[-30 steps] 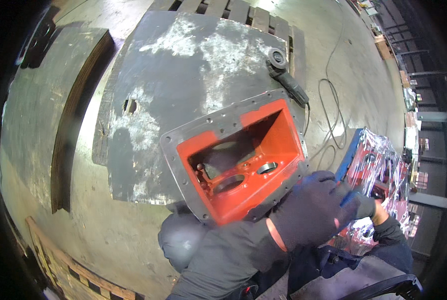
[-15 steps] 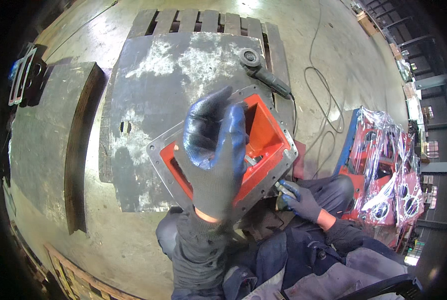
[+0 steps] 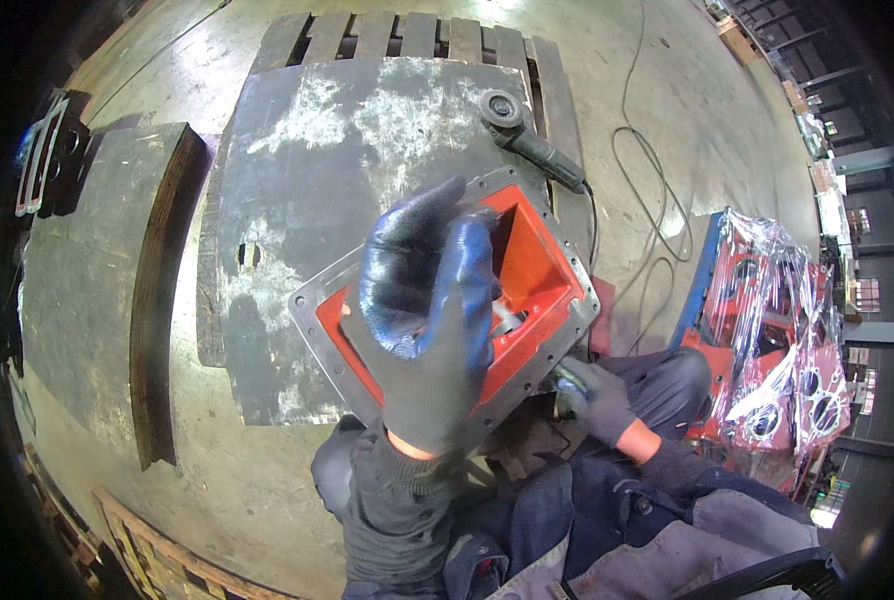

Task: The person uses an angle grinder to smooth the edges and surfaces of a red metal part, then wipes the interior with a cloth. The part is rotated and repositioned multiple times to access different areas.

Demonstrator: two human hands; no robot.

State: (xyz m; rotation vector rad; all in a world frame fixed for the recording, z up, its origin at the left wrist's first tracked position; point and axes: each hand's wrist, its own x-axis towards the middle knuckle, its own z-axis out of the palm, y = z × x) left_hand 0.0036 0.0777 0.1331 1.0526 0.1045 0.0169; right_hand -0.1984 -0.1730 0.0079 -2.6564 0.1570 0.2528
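Note:
A red-painted metal housing with a grey bolt-hole flange rests at the near side of a dark board. It is open toward me, and a small metallic part shows inside. My left hand, in a grey glove with a blue-coated palm, is raised over the housing. Its fingers are loosely curled and apart from the thumb, with nothing visible between them. My right hand, gloved alike, is closed at the flange's near right edge. What it grips is blurred and partly hidden.
An angle grinder lies on the dark board, its cable looping over the floor. Slats of a pallet show beyond the board. Plastic-wrapped red castings stand at right; a thick slab lies at left.
My right hand has shifted slightly, its fingers going further under the flange edge. My left hand stays raised in nearly the same pose. More of the metallic part inside the housing shows.

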